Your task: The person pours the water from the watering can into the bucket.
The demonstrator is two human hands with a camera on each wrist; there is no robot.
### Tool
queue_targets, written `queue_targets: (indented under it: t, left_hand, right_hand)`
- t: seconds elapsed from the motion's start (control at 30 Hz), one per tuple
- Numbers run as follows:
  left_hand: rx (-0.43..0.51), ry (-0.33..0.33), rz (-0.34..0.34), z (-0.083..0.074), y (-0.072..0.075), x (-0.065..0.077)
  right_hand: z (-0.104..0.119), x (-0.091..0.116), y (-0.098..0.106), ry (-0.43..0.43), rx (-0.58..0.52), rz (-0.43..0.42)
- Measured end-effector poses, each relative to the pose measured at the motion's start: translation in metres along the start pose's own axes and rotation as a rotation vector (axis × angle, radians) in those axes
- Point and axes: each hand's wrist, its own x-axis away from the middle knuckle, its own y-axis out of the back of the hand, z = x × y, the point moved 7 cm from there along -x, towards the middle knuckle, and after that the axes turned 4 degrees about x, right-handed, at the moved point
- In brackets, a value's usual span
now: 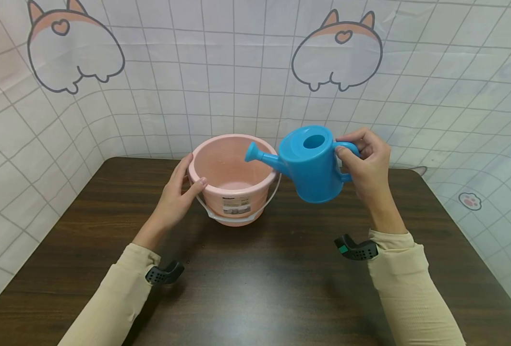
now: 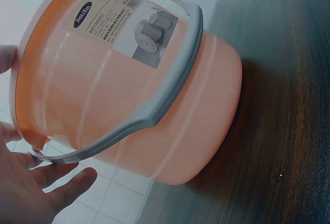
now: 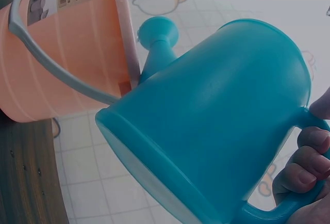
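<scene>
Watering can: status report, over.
Right hand grips watering can by its handle. Spout over pink bucket. Left hand touches bucket rim. No obstruction visible.

The brand name "JiaLiXin" [image 2: 82, 15] appears in pale letters on a dark oval, tilted at the upper left of the left wrist view, on the label [image 2: 108, 30] of a pink bucket [image 2: 129, 90]. Chinese characters and a barcode [image 2: 132, 3] beside it are too small to read, as is the label's print in the head and right wrist views.
</scene>
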Motion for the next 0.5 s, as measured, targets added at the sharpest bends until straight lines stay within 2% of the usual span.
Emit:
queue_targets:
  t: [0.5]
  left_hand:
    - [-0.002,0.0,-0.001,0.0004,0.0003,-0.0002]
  right_hand:
    - [-0.0011,0.0003,0.0003,-0.02,0.01,-0.001]
